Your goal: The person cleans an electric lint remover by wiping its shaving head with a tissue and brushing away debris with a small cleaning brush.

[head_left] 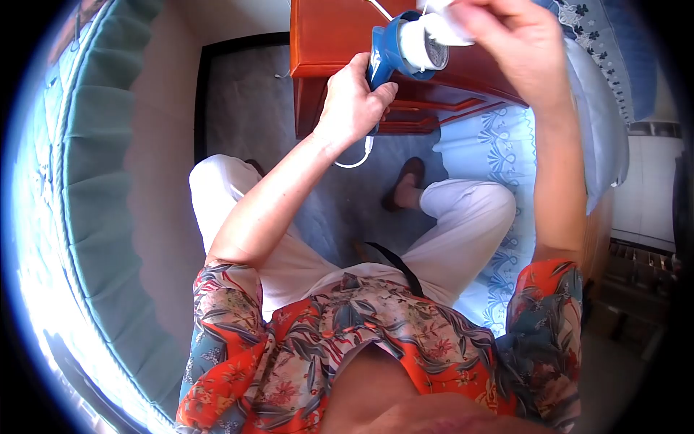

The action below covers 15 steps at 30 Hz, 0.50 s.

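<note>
My left hand [354, 101] is closed around the handle of a blue and white hair dryer [384, 64], held above the front of a reddish-brown wooden cabinet. The dryer's round end, with a grey mesh-like face, points toward my right hand. A white cord [367, 148] hangs in a curve from the bottom of the handle. My right hand [513, 47] is raised beside that end, fingers pinched on a small white piece [447, 27] at the dryer's rim. Blur hides whether this piece is cloth or a hard part.
The wooden cabinet [318, 36] stands in front of my knees. Pale blue patterned fabric [499, 155] hangs to the right, with a light blue pillow-like cushion [600, 123] above. A green curtain-like cloth [108, 217] runs along the left. Grey floor [242, 108] shows between my legs.
</note>
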Available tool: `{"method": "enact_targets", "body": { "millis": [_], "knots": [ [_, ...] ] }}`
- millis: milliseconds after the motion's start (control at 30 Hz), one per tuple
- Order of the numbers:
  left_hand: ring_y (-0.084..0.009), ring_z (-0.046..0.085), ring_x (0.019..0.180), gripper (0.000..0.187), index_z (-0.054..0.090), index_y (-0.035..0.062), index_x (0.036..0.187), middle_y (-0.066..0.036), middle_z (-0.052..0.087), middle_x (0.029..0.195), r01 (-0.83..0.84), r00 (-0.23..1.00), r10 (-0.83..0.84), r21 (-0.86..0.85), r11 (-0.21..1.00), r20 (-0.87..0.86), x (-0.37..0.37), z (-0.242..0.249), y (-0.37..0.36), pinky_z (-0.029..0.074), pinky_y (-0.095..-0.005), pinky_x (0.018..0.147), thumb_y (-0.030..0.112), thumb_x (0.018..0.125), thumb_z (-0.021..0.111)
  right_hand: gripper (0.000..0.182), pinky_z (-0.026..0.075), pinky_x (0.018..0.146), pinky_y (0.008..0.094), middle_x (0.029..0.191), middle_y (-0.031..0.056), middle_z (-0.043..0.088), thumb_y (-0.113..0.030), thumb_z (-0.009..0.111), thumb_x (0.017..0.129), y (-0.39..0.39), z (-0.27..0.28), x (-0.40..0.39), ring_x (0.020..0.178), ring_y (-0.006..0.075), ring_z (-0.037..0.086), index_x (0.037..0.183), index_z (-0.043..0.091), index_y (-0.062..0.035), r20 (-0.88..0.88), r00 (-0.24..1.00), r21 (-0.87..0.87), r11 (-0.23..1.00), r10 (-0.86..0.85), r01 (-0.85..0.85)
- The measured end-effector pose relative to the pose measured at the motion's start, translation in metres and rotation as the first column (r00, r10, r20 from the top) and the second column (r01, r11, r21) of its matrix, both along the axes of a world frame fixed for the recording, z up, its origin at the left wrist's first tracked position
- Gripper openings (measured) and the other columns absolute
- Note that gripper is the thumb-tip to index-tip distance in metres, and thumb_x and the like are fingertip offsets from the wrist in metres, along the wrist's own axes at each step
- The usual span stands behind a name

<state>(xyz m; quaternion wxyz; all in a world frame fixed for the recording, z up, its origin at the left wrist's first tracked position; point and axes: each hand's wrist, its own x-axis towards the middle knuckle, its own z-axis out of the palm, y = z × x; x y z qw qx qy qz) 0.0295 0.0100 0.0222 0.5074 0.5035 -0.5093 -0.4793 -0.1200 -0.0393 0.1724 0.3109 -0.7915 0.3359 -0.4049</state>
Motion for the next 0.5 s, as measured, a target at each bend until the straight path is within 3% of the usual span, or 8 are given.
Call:
{"method": "enact_targets", "body": {
  "millis": [67,100,133,200,300,400,500],
  "knots": [
    [-0.0111,0.058,0.055,0.023,0.054,-0.0020,0.102,-0.005,0.059,0.066,0.004,1.000,-0.004,0.000,1.000,0.009,0.000,-0.002,0.000,0.047,-0.0269,0.052,0.010,0.086,0.064,0.013,0.047,0.067,0.0201,0.080,0.0053,0.066,-0.002,0.064,0.084,0.009,0.006,0.014,0.072,0.0077,0.059,0.096,0.067,0.0006,-0.255,0.963,0.157,0.987,0.085,-0.045],
    [-0.0113,0.058,0.055,0.023,0.055,-0.0020,0.103,-0.005,0.059,0.066,-0.005,0.999,0.005,-0.018,1.000,0.032,0.001,-0.004,0.000,0.047,-0.0271,0.052,0.010,0.085,0.064,0.011,0.048,0.064,0.0263,0.075,0.0074,0.064,-0.004,0.066,0.081,0.015,0.012,0.027,0.067,0.0140,0.060,0.092,0.068,-0.0013,-0.445,0.894,-0.012,0.998,0.044,-0.055],
    [-0.0114,0.059,0.055,0.023,0.055,-0.0020,0.103,-0.005,0.059,0.067,-0.013,0.998,0.015,-0.036,0.999,0.055,0.001,-0.007,-0.001,0.048,-0.0272,0.052,0.010,0.085,0.064,0.017,0.045,0.066,0.0335,0.077,0.0070,0.060,-0.012,0.068,0.077,-0.001,0.000,0.019,0.074,0.0199,0.057,0.093,0.068,-0.0051,-0.616,0.786,-0.271,0.924,0.048,-0.270],
    [-0.0115,0.059,0.056,0.023,0.055,-0.0022,0.102,-0.005,0.060,0.067,-0.031,0.994,0.039,-0.076,0.997,0.107,0.000,-0.013,-0.004,0.048,-0.0274,0.053,0.009,0.085,0.064,0.033,0.039,0.070,0.0377,0.082,0.0065,0.055,-0.019,0.068,0.074,0.005,-0.003,0.021,0.082,0.0240,0.052,0.105,0.066,-0.0087,-0.766,0.605,-0.497,0.798,-0.217,-0.342],
    [-0.0115,0.059,0.056,0.023,0.055,-0.0028,0.102,-0.005,0.060,0.067,-0.044,0.982,0.064,-0.113,0.993,0.177,-0.001,-0.017,-0.005,0.048,-0.0273,0.053,0.009,0.085,0.064,0.045,0.035,0.072,0.0368,0.087,0.0055,0.052,-0.022,0.067,0.074,0.009,0.000,0.027,0.087,0.0227,0.049,0.117,0.060,-0.0114,-0.746,0.634,-0.502,0.798,-0.203,-0.335],
    [-0.0115,0.059,0.056,0.024,0.055,-0.0032,0.104,-0.005,0.060,0.067,-0.060,0.975,0.080,-0.100,0.993,0.209,0.000,-0.014,-0.005,0.049,-0.0272,0.054,0.009,0.085,0.064,0.052,0.037,0.072,0.0388,0.087,0.0069,0.054,-0.021,0.066,0.075,0.001,-0.008,0.028,0.086,0.0246,0.051,0.125,0.056,-0.0115,-0.784,0.543,-0.535,0.770,-0.301,-0.346],
    [-0.0117,0.060,0.056,0.027,0.055,-0.0036,0.107,-0.006,0.061,0.067,-0.073,0.974,0.091,-0.095,0.993,0.206,0.002,-0.012,-0.005,0.049,-0.0270,0.053,0.008,0.085,0.063,0.037,0.040,0.071,0.0417,0.090,0.0089,0.056,-0.020,0.064,0.076,-0.004,-0.011,0.031,0.087,0.0270,0.053,0.113,0.062,-0.0105,-0.767,0.586,-0.481,0.838,-0.259,-0.259]
  ]
}}
